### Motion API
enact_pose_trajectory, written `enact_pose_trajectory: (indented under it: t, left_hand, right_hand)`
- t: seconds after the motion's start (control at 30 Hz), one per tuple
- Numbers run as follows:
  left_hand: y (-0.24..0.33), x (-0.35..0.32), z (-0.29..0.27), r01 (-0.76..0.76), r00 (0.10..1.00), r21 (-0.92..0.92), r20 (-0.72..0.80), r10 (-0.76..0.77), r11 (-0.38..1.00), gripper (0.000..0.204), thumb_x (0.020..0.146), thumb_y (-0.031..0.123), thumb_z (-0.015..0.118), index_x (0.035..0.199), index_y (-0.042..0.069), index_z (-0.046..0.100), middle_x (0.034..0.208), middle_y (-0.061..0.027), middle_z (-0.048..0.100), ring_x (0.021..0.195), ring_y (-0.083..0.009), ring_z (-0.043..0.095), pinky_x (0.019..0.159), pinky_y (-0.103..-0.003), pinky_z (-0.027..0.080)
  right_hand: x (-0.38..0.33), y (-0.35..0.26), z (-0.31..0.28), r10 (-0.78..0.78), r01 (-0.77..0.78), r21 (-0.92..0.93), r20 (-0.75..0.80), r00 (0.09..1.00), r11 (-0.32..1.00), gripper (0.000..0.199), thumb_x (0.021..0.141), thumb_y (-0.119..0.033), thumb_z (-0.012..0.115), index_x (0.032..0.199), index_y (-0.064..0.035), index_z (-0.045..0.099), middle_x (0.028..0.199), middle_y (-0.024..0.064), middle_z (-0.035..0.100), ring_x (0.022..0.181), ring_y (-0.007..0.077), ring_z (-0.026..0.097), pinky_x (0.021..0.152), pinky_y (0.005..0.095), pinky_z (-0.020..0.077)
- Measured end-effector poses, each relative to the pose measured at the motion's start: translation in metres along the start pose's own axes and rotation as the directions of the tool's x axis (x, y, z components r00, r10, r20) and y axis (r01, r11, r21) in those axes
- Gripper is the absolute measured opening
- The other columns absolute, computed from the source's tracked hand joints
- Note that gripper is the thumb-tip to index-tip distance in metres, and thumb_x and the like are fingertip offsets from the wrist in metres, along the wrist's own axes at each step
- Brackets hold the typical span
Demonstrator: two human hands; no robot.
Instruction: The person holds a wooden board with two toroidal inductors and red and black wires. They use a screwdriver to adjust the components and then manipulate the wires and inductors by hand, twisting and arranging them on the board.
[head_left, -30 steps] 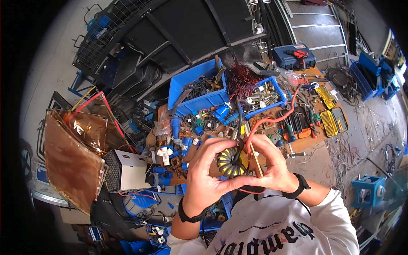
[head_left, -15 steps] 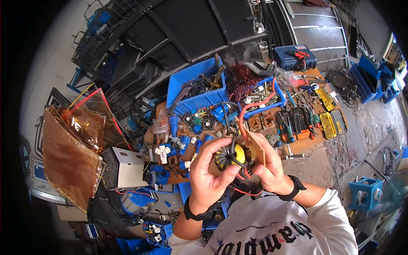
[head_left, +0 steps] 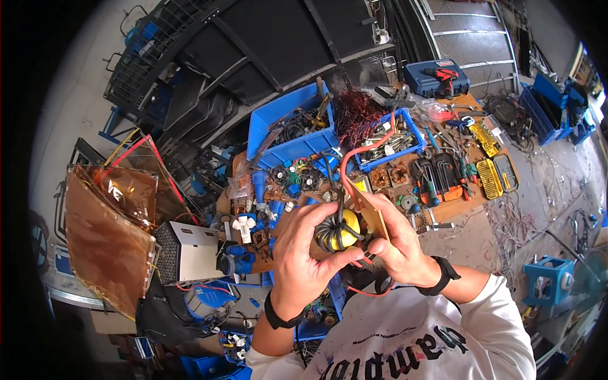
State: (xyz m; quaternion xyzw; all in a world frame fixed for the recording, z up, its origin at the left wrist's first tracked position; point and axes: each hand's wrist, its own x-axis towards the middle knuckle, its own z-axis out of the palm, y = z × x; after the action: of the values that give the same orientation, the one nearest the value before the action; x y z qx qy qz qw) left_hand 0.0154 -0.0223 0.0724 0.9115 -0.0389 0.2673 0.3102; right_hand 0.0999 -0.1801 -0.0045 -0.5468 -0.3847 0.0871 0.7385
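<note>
Just above my chest, my left hand point(head_left: 296, 261) is closed round a toroidal coil point(head_left: 339, 230), a yellow ring wound with thick black wire. My right hand point(head_left: 405, 252) grips a flat tan board point(head_left: 372, 215) on edge, thumb on its near face and fingers behind it. The board stands tilted just right of the coil. A thick red cable point(head_left: 347, 166) rises past the board's top, and a black cable point(head_left: 330, 170) rises from the coil. Below my hands hangs a thin red wire point(head_left: 370, 294). Where the wires join the board is hidden.
A blue bin point(head_left: 292, 143) of cables and a blue tray point(head_left: 410, 149) of metal parts stand at the back. Screwdrivers and hex keys point(head_left: 437, 180) lie to the right, near a yellow bit case point(head_left: 489, 178). A red drill point(head_left: 446, 81) rests on a blue case. Brown sheets point(head_left: 104, 234) lean at the left.
The coil has turned in my left hand and shows more of its yellow ring. The board has tilted, and the red cable has swung left. Both hands keep their hold.
</note>
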Motion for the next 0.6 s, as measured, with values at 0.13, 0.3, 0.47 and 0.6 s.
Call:
enact_pose_trajectory:
  t: [0.13,0.3,0.47,0.6]
  left_hand:
    - [-0.002,-0.002,0.002,0.028,1.000,-0.044,0.007,-0.028,0.999,0.066,0.074,0.049,0.085,0.115,0.002,0.065,0.107,-0.0135,0.069,0.095,-0.0312,0.067,0.082,-0.039,0.052]
    - [-0.004,-0.005,0.005,0.148,0.989,-0.164,-0.002,-0.150,0.975,0.065,0.075,0.054,0.082,0.109,0.001,0.065,0.099,-0.0127,0.070,0.088,-0.0289,0.068,0.077,-0.037,0.053]
    - [-0.014,-0.006,0.007,0.186,0.980,-0.197,-0.032,-0.196,0.962,0.064,0.073,0.056,0.083,0.101,0.001,0.067,0.089,-0.0108,0.070,0.079,-0.0241,0.067,0.069,-0.033,0.052]
    - [-0.011,0.001,0.004,0.191,0.980,-0.209,-0.007,-0.196,0.959,0.063,0.074,0.056,0.084,0.098,0.000,0.066,0.079,-0.0086,0.067,0.068,-0.0188,0.064,0.062,-0.030,0.050]
  right_hand:
    - [-0.001,0.001,-0.002,0.037,-0.039,0.044,0.037,0.999,0.998,0.077,0.095,-0.054,0.062,0.146,0.0005,0.043,0.127,0.0186,0.056,0.115,0.0309,0.057,0.100,0.0404,0.0443]
    - [-0.003,0.002,-0.003,0.039,-0.042,0.045,0.070,0.997,0.998,0.072,0.096,-0.049,0.063,0.146,0.0001,0.045,0.127,0.0179,0.057,0.115,0.0301,0.058,0.100,0.0400,0.0447]
    - [-0.003,0.001,-0.002,0.073,-0.078,0.071,0.072,0.995,0.994,0.071,0.096,-0.049,0.064,0.146,-0.0007,0.047,0.126,0.0178,0.059,0.117,0.0297,0.059,0.100,0.0396,0.0451]
    - [-0.004,0.000,-0.001,0.089,-0.097,0.095,0.080,0.993,0.991,0.071,0.096,-0.051,0.063,0.145,-0.0012,0.048,0.124,0.0170,0.060,0.115,0.0291,0.060,0.099,0.0395,0.0460]
